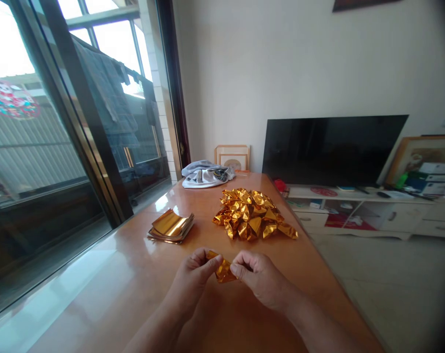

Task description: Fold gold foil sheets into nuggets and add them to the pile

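Observation:
Between my hands is a creased piece of gold foil paper [224, 271], partly folded. My left hand [197, 273] pinches its left end between thumb and fingers. At its right edge, my right hand [258, 274] grips the foil with thumb and curled fingertips. Beyond my left hand lies a stack of flat gold foil sheets [171, 226], the top one curling up. A heap of folded gold foil pieces [250, 215] sits on the table beyond my right hand. My fingers hide both ends of the held piece.
The glossy wooden table [115, 299] runs away from me; its right edge drops to a tiled floor. A grey and white cloth bundle [206, 175] lies at the far end. A sliding glass door stands left, a television [334, 149] on a cabinet right.

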Demonstrator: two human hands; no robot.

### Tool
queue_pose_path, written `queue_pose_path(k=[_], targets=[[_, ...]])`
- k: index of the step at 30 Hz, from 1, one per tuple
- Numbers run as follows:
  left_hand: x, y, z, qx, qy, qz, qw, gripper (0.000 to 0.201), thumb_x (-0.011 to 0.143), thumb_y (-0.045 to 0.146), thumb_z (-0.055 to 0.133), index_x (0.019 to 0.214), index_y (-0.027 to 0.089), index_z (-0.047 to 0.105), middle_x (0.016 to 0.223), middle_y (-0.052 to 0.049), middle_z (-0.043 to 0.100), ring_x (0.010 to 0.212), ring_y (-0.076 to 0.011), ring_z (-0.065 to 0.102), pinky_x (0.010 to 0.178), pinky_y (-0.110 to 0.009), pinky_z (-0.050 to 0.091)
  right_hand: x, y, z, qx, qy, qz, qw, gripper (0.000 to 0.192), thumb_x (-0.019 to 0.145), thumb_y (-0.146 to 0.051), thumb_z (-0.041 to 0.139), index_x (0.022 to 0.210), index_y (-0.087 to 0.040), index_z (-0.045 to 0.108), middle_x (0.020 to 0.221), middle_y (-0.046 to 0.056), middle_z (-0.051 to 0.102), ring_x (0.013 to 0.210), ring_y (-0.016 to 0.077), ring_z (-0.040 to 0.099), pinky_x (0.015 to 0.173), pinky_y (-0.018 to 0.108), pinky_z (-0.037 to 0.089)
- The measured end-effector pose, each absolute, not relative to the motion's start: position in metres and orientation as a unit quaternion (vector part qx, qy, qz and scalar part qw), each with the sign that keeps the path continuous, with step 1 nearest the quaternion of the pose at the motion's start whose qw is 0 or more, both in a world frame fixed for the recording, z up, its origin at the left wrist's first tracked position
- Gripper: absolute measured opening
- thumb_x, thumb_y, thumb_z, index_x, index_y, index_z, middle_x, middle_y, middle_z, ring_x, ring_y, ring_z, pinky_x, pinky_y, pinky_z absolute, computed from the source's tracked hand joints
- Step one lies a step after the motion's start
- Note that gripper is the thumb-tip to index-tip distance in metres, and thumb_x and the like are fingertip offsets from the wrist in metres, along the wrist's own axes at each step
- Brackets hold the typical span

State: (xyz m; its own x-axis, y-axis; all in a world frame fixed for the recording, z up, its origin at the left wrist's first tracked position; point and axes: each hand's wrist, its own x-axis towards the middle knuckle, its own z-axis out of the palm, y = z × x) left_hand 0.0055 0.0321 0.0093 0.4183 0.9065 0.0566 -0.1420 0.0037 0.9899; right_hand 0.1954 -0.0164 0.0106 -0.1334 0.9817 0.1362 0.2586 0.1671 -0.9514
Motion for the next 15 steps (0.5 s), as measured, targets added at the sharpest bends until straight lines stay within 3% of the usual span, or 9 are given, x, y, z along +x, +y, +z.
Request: queue_pose_path(k=[15], targets=[[0.0010, 0.0375, 0.0076, 0.550, 0.339, 0.430, 0.631, 0.037, 0.091, 0.048, 0.064, 0.077, 0.016, 0.072, 0.076, -0.005, 0.070, 0.070, -0.0171, 0.060, 0.072, -0.029, 0.044, 0.1982, -0.0170, 0.0116, -0.483, -0.629, 0.432, 0.429, 0.027, 0.094, -0.041, 0.059, 0.079, -0.018, 0.057, 0.073, -0.003, 0.053, 0.069, 0.0127, 0.045, 0.063, 0.025, 0.036]])
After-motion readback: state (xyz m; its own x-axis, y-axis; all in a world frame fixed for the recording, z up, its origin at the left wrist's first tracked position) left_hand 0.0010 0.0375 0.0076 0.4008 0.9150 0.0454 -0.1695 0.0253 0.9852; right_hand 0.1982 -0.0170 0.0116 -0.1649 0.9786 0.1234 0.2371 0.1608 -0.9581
